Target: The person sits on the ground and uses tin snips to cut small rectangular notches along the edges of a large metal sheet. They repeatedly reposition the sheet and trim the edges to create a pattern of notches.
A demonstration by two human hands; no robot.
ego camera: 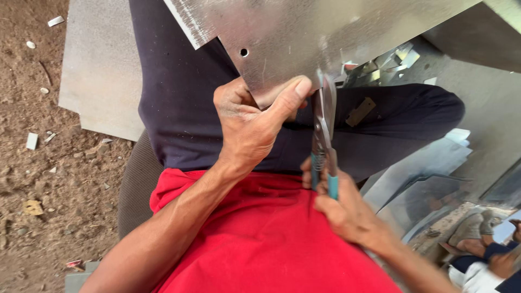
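With the flat grey galvanised metal sheet (304,32) resting over the lap, the left hand (252,122) pinched its near edge while the right hand (339,203) gripped closed the teal-handled tin snips (323,135), mid-cut, blades biting that edge.

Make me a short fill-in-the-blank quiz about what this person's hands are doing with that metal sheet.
1. The left hand grips the edge of a metal ____.
2. The right hand holds snips with ____ handles.
3. Near the sheet's corner is one small round ____.
4. The person wears a ____ shirt.

Missing words: sheet; teal; hole; red
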